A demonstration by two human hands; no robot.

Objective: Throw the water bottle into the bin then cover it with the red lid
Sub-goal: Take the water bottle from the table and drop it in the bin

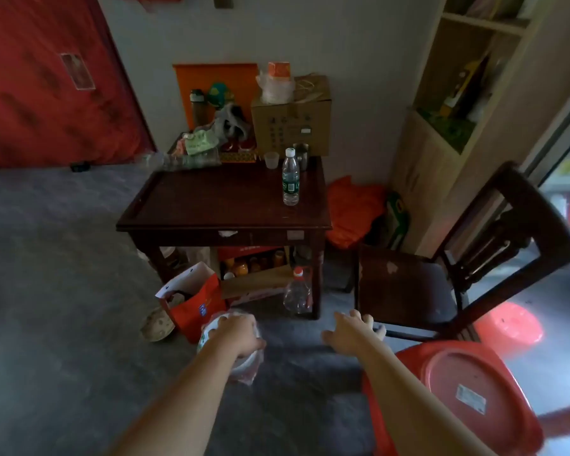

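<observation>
A clear water bottle (pixel 290 179) with a white cap and green label stands upright near the right edge of the dark wooden table (pixel 211 205). The red bin (pixel 458 399) sits on the floor at the lower right, open, with a label on its inner bottom. The red lid (pixel 507 327) lies on the floor beyond the bin, beside the chair. My right hand (pixel 352 330) reaches forward, palm down, fingers apart, holding nothing. My left hand (pixel 236 335) lies over a white round object in clear plastic (pixel 208 337); whether it grips it is unclear.
A dark wooden chair (pixel 408 287) stands right of the table. Under the table are a large empty bottle with a red cap (pixel 298 291), a box of jars and a red paper bag (pixel 198 304). A cardboard box (pixel 290 123) and clutter fill the table's back.
</observation>
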